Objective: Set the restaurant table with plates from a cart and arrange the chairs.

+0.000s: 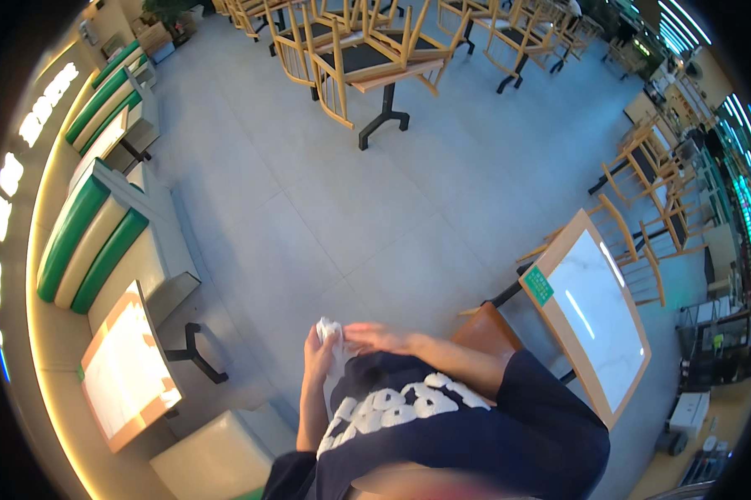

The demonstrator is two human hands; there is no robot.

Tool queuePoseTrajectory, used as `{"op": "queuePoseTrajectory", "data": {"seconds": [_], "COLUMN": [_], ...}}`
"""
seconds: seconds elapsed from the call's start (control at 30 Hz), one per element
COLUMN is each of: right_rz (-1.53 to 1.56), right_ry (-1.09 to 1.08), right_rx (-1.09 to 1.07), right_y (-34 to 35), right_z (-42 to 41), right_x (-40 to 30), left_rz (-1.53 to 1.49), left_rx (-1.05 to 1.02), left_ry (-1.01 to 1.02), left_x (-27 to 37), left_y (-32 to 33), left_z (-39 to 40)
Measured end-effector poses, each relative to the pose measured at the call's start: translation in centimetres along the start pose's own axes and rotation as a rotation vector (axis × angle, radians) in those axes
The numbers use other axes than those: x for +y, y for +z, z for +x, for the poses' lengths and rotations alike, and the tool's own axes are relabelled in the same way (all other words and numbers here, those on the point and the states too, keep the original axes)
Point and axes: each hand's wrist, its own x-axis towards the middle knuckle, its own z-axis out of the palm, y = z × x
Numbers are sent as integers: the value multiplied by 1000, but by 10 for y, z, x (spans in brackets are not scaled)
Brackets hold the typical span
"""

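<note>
In front of my dark shirt, my left hand (317, 357) grips a crumpled white cloth or tissue (328, 328); part of it hangs down below the fingers. From the right, my right hand (378, 338) reaches across with its fingers stretched out towards the cloth. Those fingers are blurred, and whether their tips touch the cloth cannot be made out. Both hands are held in the air over the grey tiled floor (275, 237).
A lit wood-edged table (125, 369) and green-and-cream booth seats (94, 244) line the left. At right stands a marble-look table (591, 312) with a green card (538, 285), beside a brown chair (488, 331). Upturned wooden chairs (332, 75) rest on tables ahead.
</note>
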Motion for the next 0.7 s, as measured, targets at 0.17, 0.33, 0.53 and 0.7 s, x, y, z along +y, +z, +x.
{"op": "queuePoseTrajectory", "data": {"seconds": [0.17, 0.33, 0.53, 0.7], "right_rz": [74, 279, 496, 88], "right_ry": [-131, -149, -130, -71], "right_rx": [510, 976, 1166, 1202], "right_y": [-98, -180, -299, -423], "right_z": [-1, -18, 6, 71], "right_x": [-26, -14, -17, -106], "left_rz": [524, 714, 972, 787], "left_rx": [-194, -272, -252, -133], "left_ry": [126, 157, 61, -269], "left_x": [63, 91, 73, -40], "left_y": [-2, 26, 51, 0], "left_z": [114, 216, 329, 409]}}
